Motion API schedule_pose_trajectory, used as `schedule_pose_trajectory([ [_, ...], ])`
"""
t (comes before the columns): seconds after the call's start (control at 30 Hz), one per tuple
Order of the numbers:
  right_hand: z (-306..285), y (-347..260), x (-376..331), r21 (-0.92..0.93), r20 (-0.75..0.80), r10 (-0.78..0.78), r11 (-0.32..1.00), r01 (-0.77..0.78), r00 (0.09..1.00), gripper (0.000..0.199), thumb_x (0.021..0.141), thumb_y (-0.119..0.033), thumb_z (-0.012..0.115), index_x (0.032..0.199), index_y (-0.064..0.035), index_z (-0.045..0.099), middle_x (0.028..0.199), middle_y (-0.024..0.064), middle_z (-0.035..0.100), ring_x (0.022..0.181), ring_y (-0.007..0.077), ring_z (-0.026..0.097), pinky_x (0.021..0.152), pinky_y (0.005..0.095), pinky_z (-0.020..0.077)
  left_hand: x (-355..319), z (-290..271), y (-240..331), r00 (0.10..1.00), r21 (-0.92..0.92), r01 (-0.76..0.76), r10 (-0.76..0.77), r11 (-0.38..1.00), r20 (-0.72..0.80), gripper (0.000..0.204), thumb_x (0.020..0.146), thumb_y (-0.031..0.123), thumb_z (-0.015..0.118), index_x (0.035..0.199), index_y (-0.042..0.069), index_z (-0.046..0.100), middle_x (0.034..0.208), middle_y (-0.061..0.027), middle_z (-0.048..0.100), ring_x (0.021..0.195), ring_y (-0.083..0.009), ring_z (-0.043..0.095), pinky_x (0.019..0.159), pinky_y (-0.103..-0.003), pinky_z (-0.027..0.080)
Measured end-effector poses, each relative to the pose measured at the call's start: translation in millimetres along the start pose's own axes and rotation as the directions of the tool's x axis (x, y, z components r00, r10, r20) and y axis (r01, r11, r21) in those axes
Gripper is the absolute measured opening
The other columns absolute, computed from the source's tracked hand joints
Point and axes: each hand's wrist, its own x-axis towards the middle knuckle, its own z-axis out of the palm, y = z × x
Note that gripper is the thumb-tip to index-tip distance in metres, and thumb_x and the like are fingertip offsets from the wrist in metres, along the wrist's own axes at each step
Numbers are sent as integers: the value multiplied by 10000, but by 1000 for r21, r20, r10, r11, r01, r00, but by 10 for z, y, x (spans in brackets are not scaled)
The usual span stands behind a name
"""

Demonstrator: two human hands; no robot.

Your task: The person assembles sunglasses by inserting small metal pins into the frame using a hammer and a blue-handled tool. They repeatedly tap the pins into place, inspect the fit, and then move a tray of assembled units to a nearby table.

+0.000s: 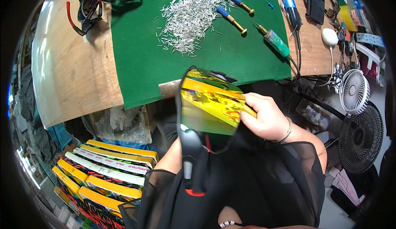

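Observation:
A pair of sunglasses (212,111) with a large mirrored yellow lens is held up close over my lap, just off the table's front edge. One dark temple with a red tip hangs down from it. My right hand (266,117) grips the lens edge on the right, thumb and fingers closed on it. My left forearm (172,158) comes up behind the sunglasses; the left hand itself is hidden by them, so its fingers do not show.
A green mat (136,64) covers the table's middle. On it lie a heap of small metal pins (187,21), blue-handled screwdrivers (231,19) and a green-handled soldering iron (275,42). More sunglasses (93,6) stand far left. Yellow-edged stacks (111,179) sit lower left, fans (354,91) right.

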Motion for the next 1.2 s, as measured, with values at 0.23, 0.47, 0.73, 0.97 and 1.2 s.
schedule_pose_trajectory([
  [0.23,-63,-34,-121,-52,-74,20,998,-23,997,227,721,-87,593,925,-4,539,733,132,530,648,299,554,603,345,466,126,-191,195,932,180,-304,331,936,-145,253,923,195,403,815,22,554,671,-43,558,453,-48,411,394,-187,309],
  [0.47,-80,-118,-53,-99,44,-83,991,87,996,259,731,-111,585,963,-15,519,806,133,523,706,297,548,633,337,456,17,-121,115,969,191,-226,241,955,-55,174,894,198,479,871,36,539,816,-94,621,480,-61,449,426,-185,336],
  [0.73,-20,-91,94,-77,60,-61,995,65,996,274,738,-129,588,977,-15,519,800,141,521,695,304,549,629,342,457,-42,-158,83,987,307,54,-4,950,-162,232,899,247,476,852,38,564,607,-27,534,481,-70,465,440,-184,336],
  [0.97,-18,-46,109,-34,58,-47,998,49,997,249,748,-139,582,957,-16,527,806,152,538,710,314,557,640,349,460,-22,-48,93,987,243,3,36,970,-156,210,890,253,491,845,59,560,569,-30,513,494,-85,459,466,-203,341],
  [1.2,-22,-70,119,104,128,59,992,-73,990,227,745,-133,575,932,-12,530,761,161,539,691,317,560,630,348,462,-41,-52,78,988,334,-61,104,941,-113,205,890,250,489,837,63,551,571,-25,504,489,-83,444,468,-203,335],
])
